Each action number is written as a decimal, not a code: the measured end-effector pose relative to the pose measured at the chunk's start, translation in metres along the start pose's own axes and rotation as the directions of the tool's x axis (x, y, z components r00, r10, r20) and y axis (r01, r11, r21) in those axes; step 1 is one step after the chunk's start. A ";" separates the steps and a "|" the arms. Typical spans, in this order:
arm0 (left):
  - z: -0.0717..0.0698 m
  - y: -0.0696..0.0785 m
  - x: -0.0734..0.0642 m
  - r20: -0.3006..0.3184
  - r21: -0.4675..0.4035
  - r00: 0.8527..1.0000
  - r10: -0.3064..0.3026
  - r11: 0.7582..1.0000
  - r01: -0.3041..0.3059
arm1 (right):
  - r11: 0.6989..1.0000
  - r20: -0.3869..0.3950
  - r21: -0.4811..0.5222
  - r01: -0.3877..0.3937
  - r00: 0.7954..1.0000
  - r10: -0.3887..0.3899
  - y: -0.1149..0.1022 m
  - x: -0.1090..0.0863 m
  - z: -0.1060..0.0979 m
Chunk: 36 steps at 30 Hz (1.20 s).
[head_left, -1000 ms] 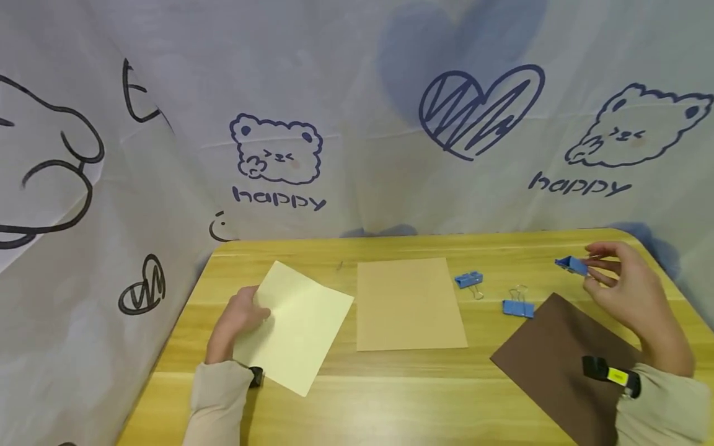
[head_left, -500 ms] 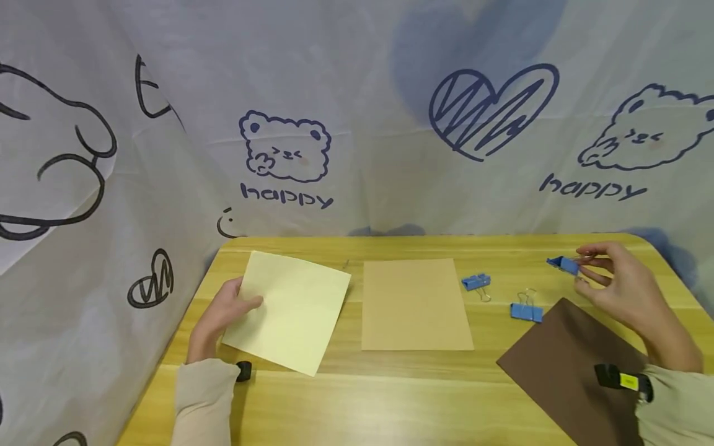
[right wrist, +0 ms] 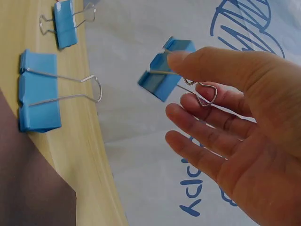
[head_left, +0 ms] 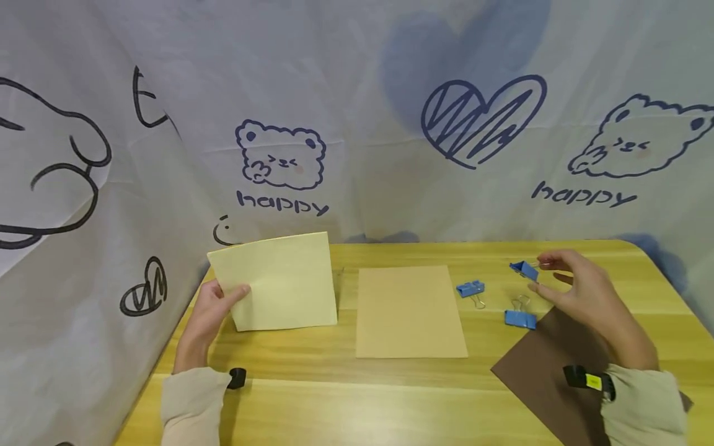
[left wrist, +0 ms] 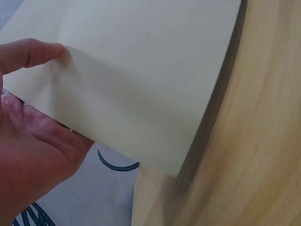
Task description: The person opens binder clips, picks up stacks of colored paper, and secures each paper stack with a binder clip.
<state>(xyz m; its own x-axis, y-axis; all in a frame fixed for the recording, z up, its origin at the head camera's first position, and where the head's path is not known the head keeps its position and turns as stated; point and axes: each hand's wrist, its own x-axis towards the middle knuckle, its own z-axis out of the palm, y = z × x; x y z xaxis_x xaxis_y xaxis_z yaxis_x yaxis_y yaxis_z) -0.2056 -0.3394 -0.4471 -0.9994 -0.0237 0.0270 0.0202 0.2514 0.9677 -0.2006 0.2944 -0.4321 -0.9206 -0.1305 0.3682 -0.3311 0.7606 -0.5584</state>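
Evidently, left fingers (left wrist: 33, 52) pinch yellow paper (head_left: 284, 285), right fingers (right wrist: 214, 66) a blue binder clip (head_left: 524, 270).

— Mid-frame?
— A paper square (head_left: 411, 313), flat on the table (head_left: 323, 409), between the raised sheet (head_left: 284, 291) at left and a binder clip (head_left: 471, 288) at right.
— Farther right?
— A second clip (head_left: 520, 319), just beside the lower-right sheet (head_left: 552, 371); a third clip (head_left: 524, 270) higher in frame.

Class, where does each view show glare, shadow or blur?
Head view: pale glare on the near table; left wrist view: soft shadow across the yellow paper, darker beside it; right wrist view: the held clip looks slightly blurrier than the lower clip at left.
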 end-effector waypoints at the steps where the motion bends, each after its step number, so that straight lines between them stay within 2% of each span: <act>1: 0.001 0.000 0.000 -0.010 -0.014 1.000 0.007 1.000 -0.007 | 1.000 -0.006 -0.008 -0.011 1.000 0.011 0.000 -0.002 0.000; 7: 0.005 -0.002 0.002 -0.037 -0.069 0.998 0.046 0.996 -0.048 | 0.999 -0.080 -0.017 -0.049 0.996 0.047 -0.001 -0.006 -0.004; 12: 0.007 -0.005 0.004 -0.002 -0.114 0.998 0.055 0.992 -0.055 | 0.999 -0.120 0.008 -0.031 0.992 0.032 -0.001 -0.008 -0.007; 19: 0.012 -0.010 0.006 0.013 -0.153 0.997 0.076 0.986 -0.073 | 0.999 -0.113 0.047 -0.010 0.993 0.015 0.005 -0.010 -0.007; 26: 0.014 -0.015 0.007 0.022 -0.202 0.996 0.085 0.976 -0.079 | 1.000 -0.112 -0.011 0.012 0.994 -0.014 0.003 -0.011 -0.007; 33: 0.017 -0.021 0.008 0.079 -0.192 0.996 0.040 0.981 -0.024 | 0.999 -0.069 -0.027 -0.035 0.997 0.033 -0.005 -0.011 -0.008; 36: 0.018 -0.023 0.009 0.080 -0.199 0.996 0.033 0.980 -0.016 | 0.999 -0.078 -0.036 -0.035 0.996 0.032 -0.008 -0.011 -0.008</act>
<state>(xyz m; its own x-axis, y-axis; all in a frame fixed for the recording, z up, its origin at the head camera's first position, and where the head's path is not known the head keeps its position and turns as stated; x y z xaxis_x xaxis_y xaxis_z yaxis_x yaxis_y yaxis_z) -0.2160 -0.3278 -0.4734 -0.9973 0.0623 0.0384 0.0418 0.0541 0.9977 -0.1862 0.2950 -0.4253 -0.9118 -0.0561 0.4068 -0.2910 0.7872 -0.5438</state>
